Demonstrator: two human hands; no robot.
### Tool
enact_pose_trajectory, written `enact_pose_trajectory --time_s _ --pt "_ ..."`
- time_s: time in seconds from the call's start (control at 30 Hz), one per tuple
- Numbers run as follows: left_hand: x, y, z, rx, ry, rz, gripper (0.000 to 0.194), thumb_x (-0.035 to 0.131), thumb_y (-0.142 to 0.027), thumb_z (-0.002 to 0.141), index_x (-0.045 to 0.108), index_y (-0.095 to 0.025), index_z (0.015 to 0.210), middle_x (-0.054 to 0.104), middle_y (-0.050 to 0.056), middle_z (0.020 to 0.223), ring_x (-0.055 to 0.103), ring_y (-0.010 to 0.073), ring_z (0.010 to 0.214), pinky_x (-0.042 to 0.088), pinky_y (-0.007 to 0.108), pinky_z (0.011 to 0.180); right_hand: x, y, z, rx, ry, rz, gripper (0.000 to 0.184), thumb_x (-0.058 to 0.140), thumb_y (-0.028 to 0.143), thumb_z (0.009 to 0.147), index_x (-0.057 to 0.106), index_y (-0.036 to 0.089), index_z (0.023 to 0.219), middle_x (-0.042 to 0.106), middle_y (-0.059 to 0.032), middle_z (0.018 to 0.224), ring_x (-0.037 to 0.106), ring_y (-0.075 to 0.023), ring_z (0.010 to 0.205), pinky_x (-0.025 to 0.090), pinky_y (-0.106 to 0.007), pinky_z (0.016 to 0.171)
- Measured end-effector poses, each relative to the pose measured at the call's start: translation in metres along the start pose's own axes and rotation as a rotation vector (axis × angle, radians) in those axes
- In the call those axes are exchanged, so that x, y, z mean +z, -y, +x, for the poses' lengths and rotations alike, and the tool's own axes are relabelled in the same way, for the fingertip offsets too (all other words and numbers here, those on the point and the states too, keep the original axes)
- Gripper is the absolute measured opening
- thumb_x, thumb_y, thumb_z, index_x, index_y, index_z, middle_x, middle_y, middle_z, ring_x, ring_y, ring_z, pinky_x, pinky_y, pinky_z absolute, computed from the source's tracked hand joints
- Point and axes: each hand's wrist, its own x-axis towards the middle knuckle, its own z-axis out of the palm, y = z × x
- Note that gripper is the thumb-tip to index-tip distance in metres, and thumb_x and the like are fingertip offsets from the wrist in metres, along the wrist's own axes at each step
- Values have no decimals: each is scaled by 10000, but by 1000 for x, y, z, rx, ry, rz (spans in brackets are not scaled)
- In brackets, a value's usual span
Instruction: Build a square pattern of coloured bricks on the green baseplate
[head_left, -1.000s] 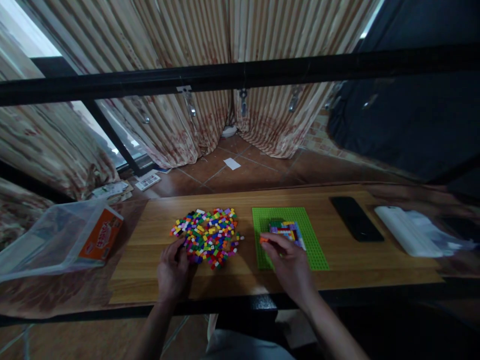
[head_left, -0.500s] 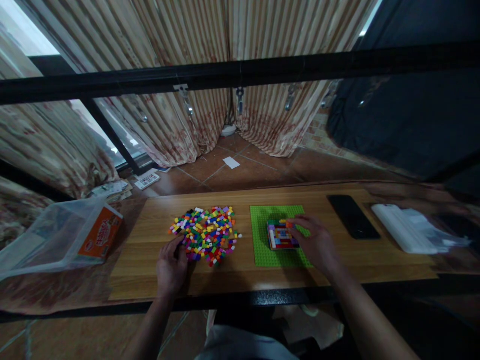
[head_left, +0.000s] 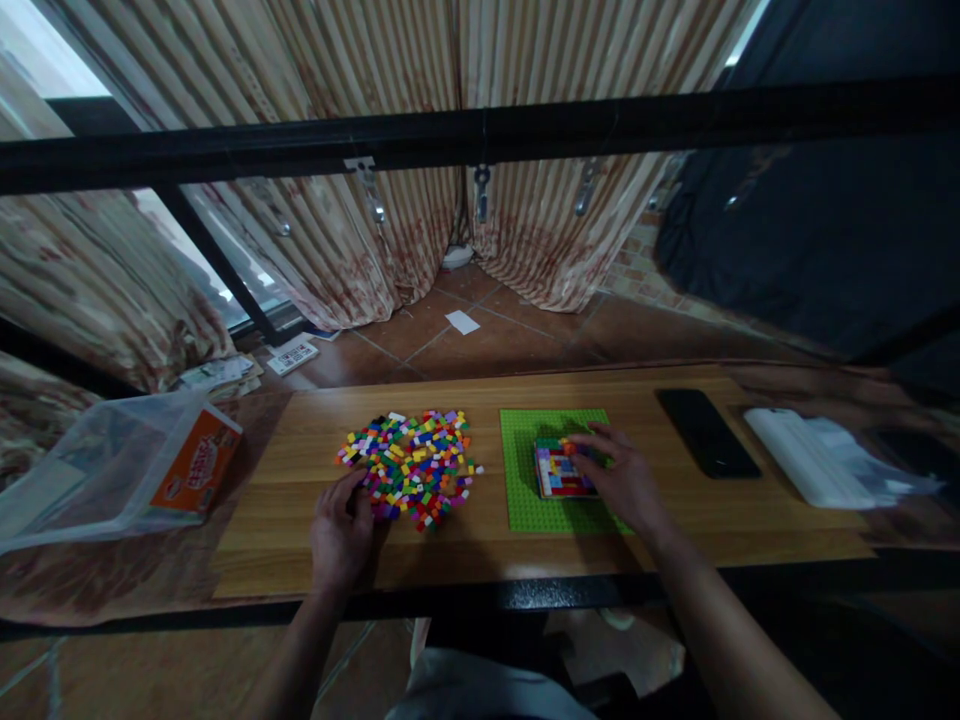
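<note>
Loose toy bricks point(head_left: 420, 465) in many colours lie in a pile on the wooden table. At the pile's left edge rests my left hand point(head_left: 341, 525), its fingers loosely curled, thumb and index tips apart at the outermost bricks. On a green baseplate point(head_left: 521, 515) stands a low block of multicoloured bricks point(head_left: 556, 475), white and red at its near left corner. My right hand point(head_left: 621, 478) reaches over its right side. Its fingertips pinch a small orange brick point(head_left: 568, 447) at the block's far edge. The hand hides the block's right part.
A black phone point(head_left: 706, 433) lies right of the baseplate, then a white case-like object point(head_left: 802, 460) with clear plastic. Left of the table sits a clear plastic bin point(head_left: 112, 460) with an orange label. A black rail point(head_left: 480, 135) crosses beyond the table, before striped curtains point(head_left: 390, 80).
My right hand has shifted slightly, its fingers staying at the block's far edge with the orange brick. My left hand has hardly moved. The view has tilted a little.
</note>
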Motion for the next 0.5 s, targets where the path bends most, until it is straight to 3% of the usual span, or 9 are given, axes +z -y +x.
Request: enact_pose_trajectory --time_s 0.27,0.37,0.5 --pt "1 0 0 11 1 20 332 467 -323 881 684 -141 1052 712 139 1095 648 289 1033 520 465 942 0 2 3 99 -7 117 392 619 471 784 716 222 1071 652 -94 1201 625 -244 1069 491 -420 916" --pt "1 0 1 19 -1 18 333 466 -318 879 684 -134 1050 712 143 1100 650 288 1029 519 466 944 3 6 8 171 18 83 429 567 508 816 704 204 1085 700 -95 1109 663 -228 933 522 -399 825" --pt "0 -2 1 13 -2 19 323 470 -317 876 689 -142 1036 715 139 1090 652 288 1020 522 464 935 8 9 14 195 15 27 411 583 489 790 723 197 1042 730 -95 1021 666 -235 890 509 -413 835"
